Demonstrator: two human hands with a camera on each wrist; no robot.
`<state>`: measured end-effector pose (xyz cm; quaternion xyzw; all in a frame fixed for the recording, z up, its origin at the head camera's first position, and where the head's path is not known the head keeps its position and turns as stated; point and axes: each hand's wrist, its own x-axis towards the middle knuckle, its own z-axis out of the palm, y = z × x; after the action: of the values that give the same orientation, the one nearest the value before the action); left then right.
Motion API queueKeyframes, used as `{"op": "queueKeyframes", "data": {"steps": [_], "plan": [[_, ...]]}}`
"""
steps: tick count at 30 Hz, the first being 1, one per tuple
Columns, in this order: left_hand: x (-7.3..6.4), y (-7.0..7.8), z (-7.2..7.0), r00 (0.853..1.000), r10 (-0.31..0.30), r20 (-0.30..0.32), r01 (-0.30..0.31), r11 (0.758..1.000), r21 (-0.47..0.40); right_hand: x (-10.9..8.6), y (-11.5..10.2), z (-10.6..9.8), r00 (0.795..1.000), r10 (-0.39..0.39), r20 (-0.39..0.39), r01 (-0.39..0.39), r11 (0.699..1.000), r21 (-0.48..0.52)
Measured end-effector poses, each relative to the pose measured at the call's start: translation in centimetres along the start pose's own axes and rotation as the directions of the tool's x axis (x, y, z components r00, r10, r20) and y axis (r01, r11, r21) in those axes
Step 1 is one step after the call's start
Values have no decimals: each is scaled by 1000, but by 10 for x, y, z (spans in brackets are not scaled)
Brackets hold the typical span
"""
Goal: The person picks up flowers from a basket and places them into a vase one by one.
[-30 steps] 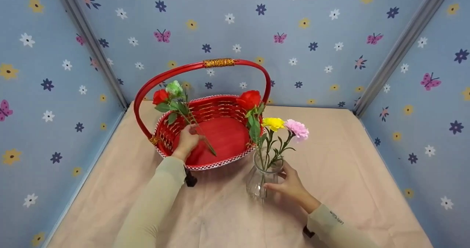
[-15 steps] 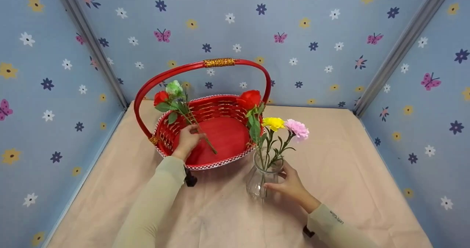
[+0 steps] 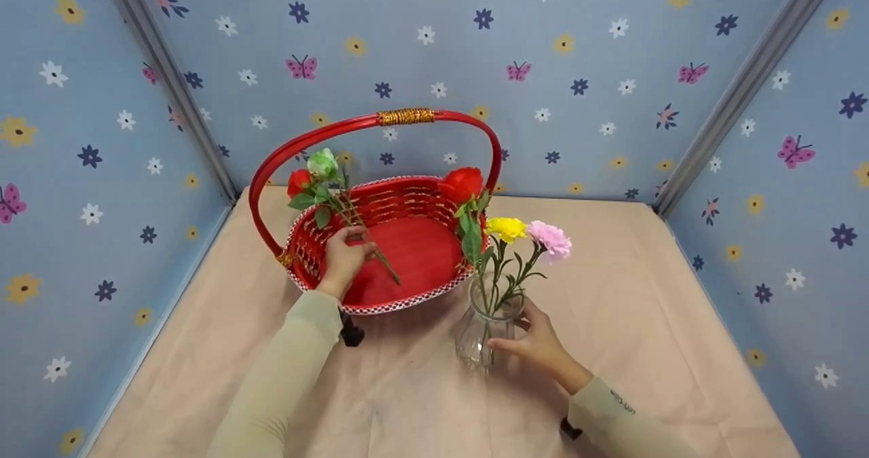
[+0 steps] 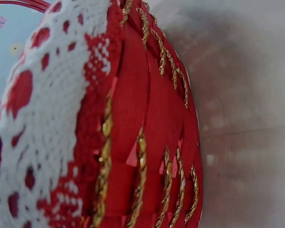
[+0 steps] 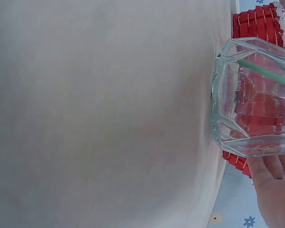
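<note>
Inside the red woven basket (image 3: 421, 241), my left hand (image 3: 345, 258) has its fingers curled around a thin green rose stem (image 3: 383, 258). A red rose (image 3: 299, 183) and a pale green-white rose (image 3: 322, 164) lean at the basket's left side, above that hand. My right hand (image 3: 536, 342) grips a clear glass vase (image 3: 475, 336) from its right side. In the vase stand a red rose (image 3: 463, 184), a yellow carnation (image 3: 506, 229) and a pink carnation (image 3: 550, 241). In the right wrist view a green stem (image 5: 266, 73) shows through the faceted glass. The left wrist view hides the left hand.
The basket's tall handle (image 3: 405, 116) arches over the left hand. Its white lace rim (image 4: 42, 109) fills much of the left wrist view. A pale pink cloth (image 3: 611, 295) covers the table, with flower-patterned panels (image 3: 434, 51) on three sides.
The red rose has shifted very slightly right and down, and the stem's lower end has moved slightly. The right hand and the vase stay where they were.
</note>
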<state>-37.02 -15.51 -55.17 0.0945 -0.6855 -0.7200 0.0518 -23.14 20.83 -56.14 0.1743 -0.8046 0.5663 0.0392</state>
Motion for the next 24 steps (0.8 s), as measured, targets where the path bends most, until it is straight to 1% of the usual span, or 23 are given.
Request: {"op": "queueKeyframes", "data": {"steps": [5, 8, 15, 20, 22, 24], "plan": [[0, 4, 1, 999, 23, -30, -25, 997, -69, 0, -1, 0, 1000, 7, 8, -7, 1000, 0], [0, 7, 1, 999, 33, -40, -37, 995, -89, -1, -1, -1, 1000, 10, 12, -10, 1000, 0], [1, 15, -1, 999, 39, -23, -40, 998, -51, -1, -2, -1, 1000, 7, 13, -7, 1000, -10], [0, 21, -2, 999, 45, 1, -45, 998, -50, -1, -1, 0, 1000, 3, 9, -3, 1000, -11], [0, 22, -2, 999, 52, 10, -52, 997, -51, -1, 4, 1, 1000, -3, 3, 3, 1000, -12], [-1, 23, -2, 998, 66, 10, -65, 997, -52, 1, 13, 2, 1000, -4, -7, 4, 1000, -12]]}}
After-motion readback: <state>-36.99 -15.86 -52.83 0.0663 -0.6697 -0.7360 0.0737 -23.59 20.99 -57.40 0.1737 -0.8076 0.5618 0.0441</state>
